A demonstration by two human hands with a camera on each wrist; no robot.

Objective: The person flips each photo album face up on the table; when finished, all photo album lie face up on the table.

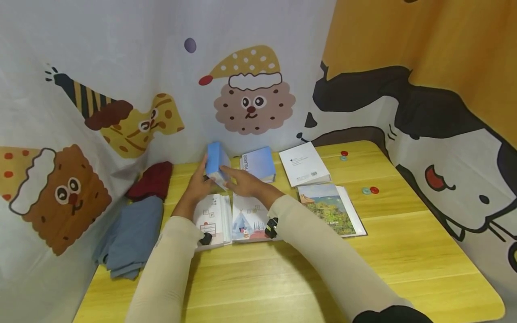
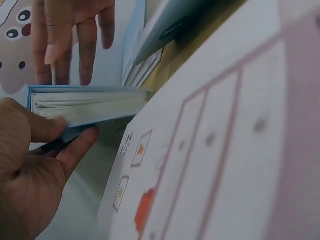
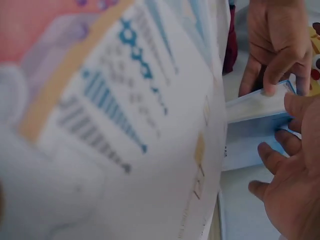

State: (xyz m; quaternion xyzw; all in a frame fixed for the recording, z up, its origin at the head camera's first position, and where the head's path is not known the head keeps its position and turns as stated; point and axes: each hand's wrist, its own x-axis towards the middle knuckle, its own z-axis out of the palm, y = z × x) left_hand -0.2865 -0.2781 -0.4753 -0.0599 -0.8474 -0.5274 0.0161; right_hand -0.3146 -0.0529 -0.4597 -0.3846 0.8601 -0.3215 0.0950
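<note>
Near the bench's (image 1: pixel 396 278) far left edge, a blue album (image 1: pixel 215 162) is tilted up, one end pinched by the left hand's (image 1: pixel 198 185) curled fingers while the right hand's (image 1: pixel 246 181) lie nearly straight against it; the step in hand seems to be positioning it, which calls for a steady two-handed hold. It is a smooth, boxy block with pale layered pages, beyond flat picture albums (image 1: pixel 244 223) and right of soft folded cloth (image 1: pixel 135 233).

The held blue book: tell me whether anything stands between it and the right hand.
Nothing visible does: the right hand meets the held blue book directly. The left hand grips it from the left, and the tent book lies on the table nearer the person, not between them.
</note>
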